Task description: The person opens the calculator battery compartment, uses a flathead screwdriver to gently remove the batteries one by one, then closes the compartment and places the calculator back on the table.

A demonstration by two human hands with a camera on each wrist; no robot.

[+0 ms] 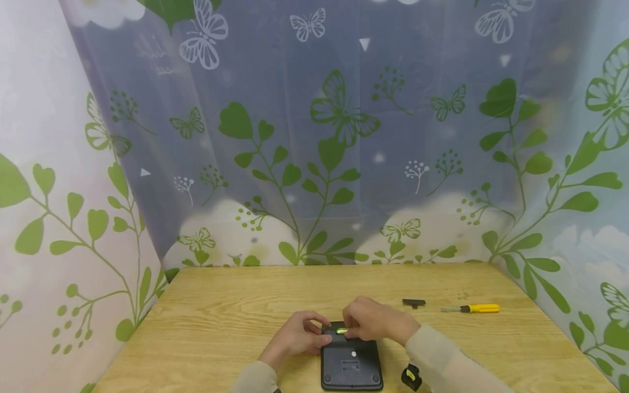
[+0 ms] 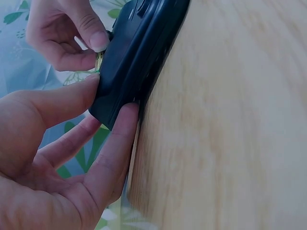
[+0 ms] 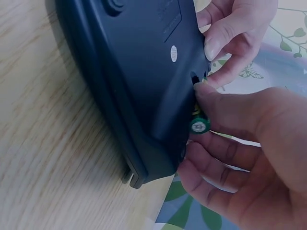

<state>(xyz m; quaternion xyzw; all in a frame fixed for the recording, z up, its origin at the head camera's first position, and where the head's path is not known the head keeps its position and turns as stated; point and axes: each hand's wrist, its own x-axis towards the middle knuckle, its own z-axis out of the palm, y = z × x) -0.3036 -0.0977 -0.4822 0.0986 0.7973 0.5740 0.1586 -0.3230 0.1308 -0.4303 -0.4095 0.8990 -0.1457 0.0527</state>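
Note:
A black calculator (image 1: 365, 357) lies back side up on the table, with its battery slot at the far end. My left hand (image 1: 301, 334) grips the far left corner, thumb on the back face and fingers along the edge. At the slot, my right hand (image 1: 371, 322) pinches a green and yellow battery (image 3: 200, 125) with thumb and fingers. One flat silver end of the battery shows in the right wrist view, while fingers hide part of its body. The left thumb (image 2: 72, 98) touches near the battery's other end in the left wrist view.
A small black cover (image 1: 414, 302) lies to the right on the wooden table (image 1: 221, 305). Farther right is a screwdriver (image 1: 484, 308) with a yellow handle, near some tiny pale items (image 1: 463, 296). A black object with yellow (image 1: 411, 376) shows by the right sleeve.

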